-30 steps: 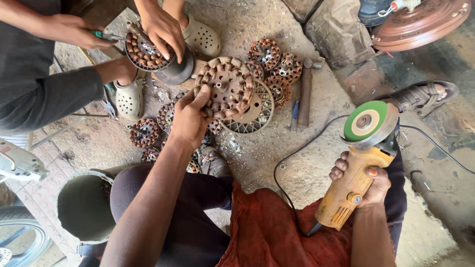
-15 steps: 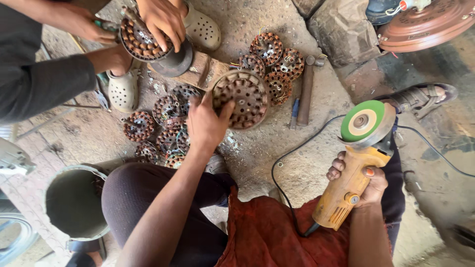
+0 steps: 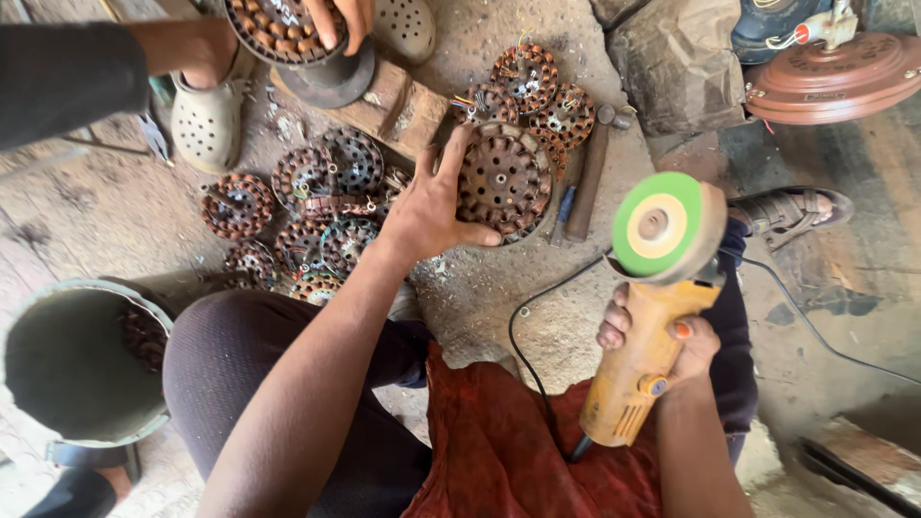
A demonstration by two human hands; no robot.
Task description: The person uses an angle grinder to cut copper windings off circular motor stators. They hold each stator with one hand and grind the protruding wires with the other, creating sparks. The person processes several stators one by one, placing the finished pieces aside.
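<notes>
My left hand (image 3: 429, 205) grips the edge of a rusty round motor stator (image 3: 506, 179) lying on the dirt floor. My right hand (image 3: 660, 341) holds a yellow angle grinder (image 3: 641, 369) by its body, its green and white disc (image 3: 659, 225) pointing up and away from the stator. The grinder's black cord (image 3: 526, 331) loops over the ground between my arms. More rusty stators with copper windings (image 3: 305, 216) lie in a heap left of my left hand, and a few others (image 3: 537, 91) sit behind the held one.
Another person's hands (image 3: 341, 17) hold a stator on a metal base (image 3: 326, 79) over a wooden block at the top. A hammer (image 3: 587, 177) lies beside my stator. A grey bucket (image 3: 82, 360) stands at the left, a brown fan housing (image 3: 835, 82) at the top right.
My left hand has drawn the stator off the pile toward me and gripped its edge. The grinder in my right hand has come closer and higher. The other person's hands shifted upward.
</notes>
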